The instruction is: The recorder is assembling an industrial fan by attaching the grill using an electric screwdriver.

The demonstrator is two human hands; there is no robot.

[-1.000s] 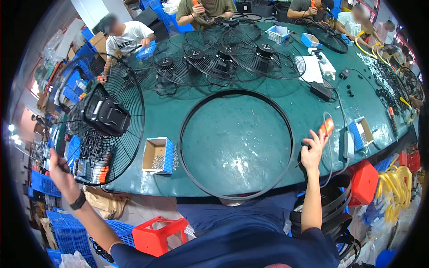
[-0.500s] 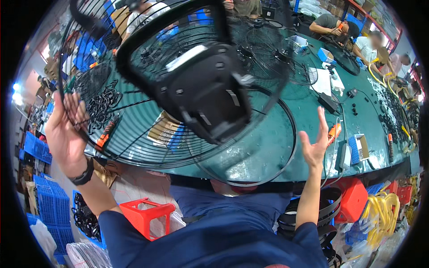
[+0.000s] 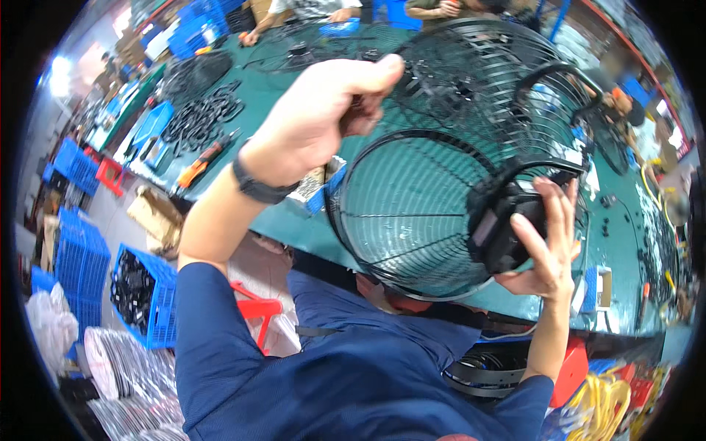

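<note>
A black wire fan guard [image 3: 401, 215] is tilted above the green table, with a dark motor housing [image 3: 507, 228] and a curved black bracket on its right side. My right hand [image 3: 548, 257] grips this housing, thumb on the near face and fingers over its right edge. My left hand [image 3: 316, 117], with a dark band at the wrist, is raised near the guard's upper left. Its fingers are curled and partly hidden; whether they touch the rim does not show. An orange-handled power screwdriver [image 3: 198, 165] lies left on the table.
Black fan parts [image 3: 202, 114] are heaped at the left of the table [image 3: 283, 228]. A small open box [image 3: 599, 287] lies at the right. Co-workers' hands [image 3: 342, 15] show at the far side. Blue crates [image 3: 77, 253] and a red stool [image 3: 257, 309] stand below.
The fan guard has swung round, its housing going from the middle to the right. My open right hand has closed on that housing. My left hand has moved from the left edge to the middle, fingers curling.
</note>
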